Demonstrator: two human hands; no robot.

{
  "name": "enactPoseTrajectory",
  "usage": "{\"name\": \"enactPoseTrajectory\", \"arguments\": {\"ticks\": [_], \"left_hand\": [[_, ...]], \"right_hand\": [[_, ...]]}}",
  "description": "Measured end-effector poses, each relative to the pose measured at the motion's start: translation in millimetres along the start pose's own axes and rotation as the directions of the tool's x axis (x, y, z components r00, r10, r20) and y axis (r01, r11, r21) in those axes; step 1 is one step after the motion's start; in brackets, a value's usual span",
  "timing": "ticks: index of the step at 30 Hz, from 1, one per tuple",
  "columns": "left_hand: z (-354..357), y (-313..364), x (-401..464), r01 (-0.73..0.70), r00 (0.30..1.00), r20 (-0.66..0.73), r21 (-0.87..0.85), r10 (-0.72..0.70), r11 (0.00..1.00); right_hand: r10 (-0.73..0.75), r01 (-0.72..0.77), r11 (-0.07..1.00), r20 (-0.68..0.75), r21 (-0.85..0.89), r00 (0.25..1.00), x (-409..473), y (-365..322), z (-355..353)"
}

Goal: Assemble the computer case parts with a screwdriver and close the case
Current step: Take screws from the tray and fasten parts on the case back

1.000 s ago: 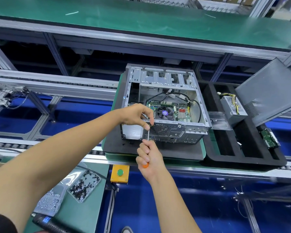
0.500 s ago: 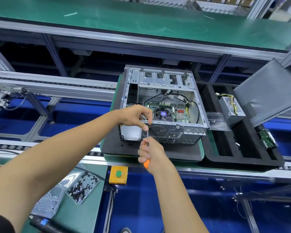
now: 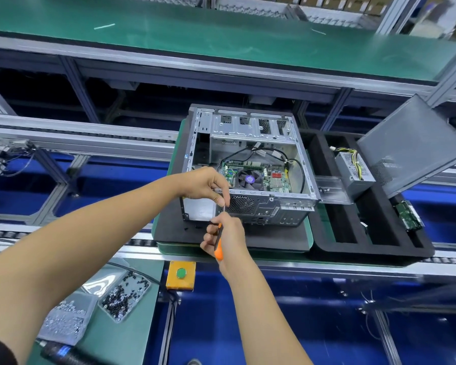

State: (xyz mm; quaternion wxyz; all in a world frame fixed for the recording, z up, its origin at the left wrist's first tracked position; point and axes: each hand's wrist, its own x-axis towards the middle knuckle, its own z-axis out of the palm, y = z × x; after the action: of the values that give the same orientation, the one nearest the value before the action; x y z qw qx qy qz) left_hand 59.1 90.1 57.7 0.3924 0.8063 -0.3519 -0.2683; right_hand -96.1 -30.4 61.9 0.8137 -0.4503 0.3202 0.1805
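Factory line: aluminium rails (image 3: 79, 139) with rollers across the middle, blue floor (image 3: 313, 325) beneath. Long green bench (image 3: 221, 35) behind, on a grey frame. Green-topped table (image 3: 132, 333) at lower left, with a yellow box and green button (image 3: 181, 273) beside it. Bright, even light.

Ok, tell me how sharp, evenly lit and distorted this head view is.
Head view: wide-angle bending bows the conveyor rails; even overhead light; the computer case is fairly sharp, the right hand on the screwdriver slightly soft; glare whitens the screw trays and the far top right corner.
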Motion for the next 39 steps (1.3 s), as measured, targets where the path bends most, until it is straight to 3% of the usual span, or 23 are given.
{"name": "enactPoseTrajectory", "arguments": {"ticks": [3, 8, 10, 12, 15, 17, 18, 20, 21, 23, 25, 27, 29, 31, 34, 36, 37, 38, 39], "left_hand": [[1.2, 2.4, -1.5, 0.007, 1.000, -0.004, -0.006, -0.007, 1.000], [1.8, 1.3, -0.5, 0.035, 0.999, -0.016, -0.018, -0.036, 0.999], [2.0, 0.8, -0.4, 0.044, 0.999, -0.021, -0.009, -0.044, 0.999], [2.2, 0.9, -0.4, 0.047, 0.998, -0.034, 0.000, -0.047, 0.999], [2.6, 0.0, -0.5, 0.043, 0.998, -0.042, 0.009, -0.042, 0.999], [2.7, -0.4, -0.6, 0.045, 0.998, -0.040, -0.007, -0.045, 0.999], [2.5, -0.2, -0.5, 0.044, 0.998, -0.039, -0.009, -0.044, 0.999], [2.1, 0.4, 0.5, 0.041, 0.998, -0.039, -0.013, -0.042, 0.999], [1.8, 0.8, 0.7, 0.041, 0.998, -0.040, -0.019, -0.042, 0.999], [1.6, 1.8, 0.1, 0.038, 0.999, -0.037, -0.021, -0.039, 0.999], [1.1, 3.3, -0.5, 0.033, 0.999, -0.029, 0.000, -0.033, 0.999], [1.8, 3.4, -0.9, 0.038, 0.999, -0.026, 0.029, -0.037, 0.999], [2.3, 3.7, -1.5, 0.046, 0.999, -0.028, 0.040, -0.045, 0.998], [2.1, 3.5, -1.5, 0.052, 0.998, -0.037, 0.041, -0.050, 0.998], [2.5, 4.5, -1.6, 0.048, 0.998, -0.031, 0.044, -0.047, 0.998], [2.3, 5.1, -1.8, 0.045, 0.999, -0.021, 0.047, -0.044, 0.998], [1.9, 5.2, -1.6, 0.044, 0.999, -0.017, 0.052, -0.043, 0.998], [1.6, 5.0, -1.2, 0.040, 0.999, -0.013, 0.055, -0.040, 0.998], [1.4, 4.7, -0.9, 0.035, 0.999, -0.011, 0.052, -0.034, 0.998]], "right_hand": [[-0.132, 0.124, 0.984, -0.060, -0.126, 0.989, -5.8, 5.4, -3.9], [-0.249, 0.206, 0.929, -0.109, -0.307, 0.962, -15.1, 24.0, -8.7], [-0.391, 0.212, 0.795, -0.213, -0.568, 0.896, -17.7, 33.3, -9.6], [-0.568, 0.157, 0.600, -0.279, -0.785, 0.774, -19.6, 41.2, -9.2], [-0.659, 0.179, 0.546, -0.287, -0.818, 0.695, -11.9, 44.8, -8.6], [-0.605, 0.227, 0.639, -0.297, -0.735, 0.739, -7.6, 42.3, -8.9], [-0.530, 0.258, 0.743, -0.308, -0.618, 0.790, -6.3, 39.6, -9.4], [-0.264, 0.217, 0.957, -0.272, -0.190, 0.925, -3.6, 33.8, -12.8], [-0.117, 0.127, 0.991, -0.180, 0.048, 0.977, -4.9, 31.7, -15.4], [0.063, -0.068, 0.924, 0.025, 0.377, 0.998, -7.8, 28.9, -19.2], [0.113, -0.138, 0.884, 0.081, 0.447, 0.990, -7.7, 31.0, -18.6], [0.072, -0.051, 0.960, -0.067, 0.275, 0.995, -4.9, 35.6, -15.8], [-0.109, 0.088, 0.993, -0.316, -0.081, 0.943, -3.7, 37.4, -12.4], [-0.376, 0.186, 0.886, -0.425, -0.424, 0.823, -7.5, 37.9, -8.9], [-0.655, 0.164, 0.574, -0.329, -0.802, 0.681, -9.0, 41.6, -8.8], [-0.713, 0.163, 0.442, -0.236, -0.882, 0.660, -7.5, 41.8, -9.3], [-0.689, 0.191, 0.487, -0.241, -0.852, 0.683, -7.1, 40.2, -7.4], [-0.621, 0.236, 0.615, -0.278, -0.752, 0.733, -5.7, 38.1, -6.1], [-0.488, 0.263, 0.796, -0.321, -0.545, 0.812, -3.7, 34.6, -5.1]]}}
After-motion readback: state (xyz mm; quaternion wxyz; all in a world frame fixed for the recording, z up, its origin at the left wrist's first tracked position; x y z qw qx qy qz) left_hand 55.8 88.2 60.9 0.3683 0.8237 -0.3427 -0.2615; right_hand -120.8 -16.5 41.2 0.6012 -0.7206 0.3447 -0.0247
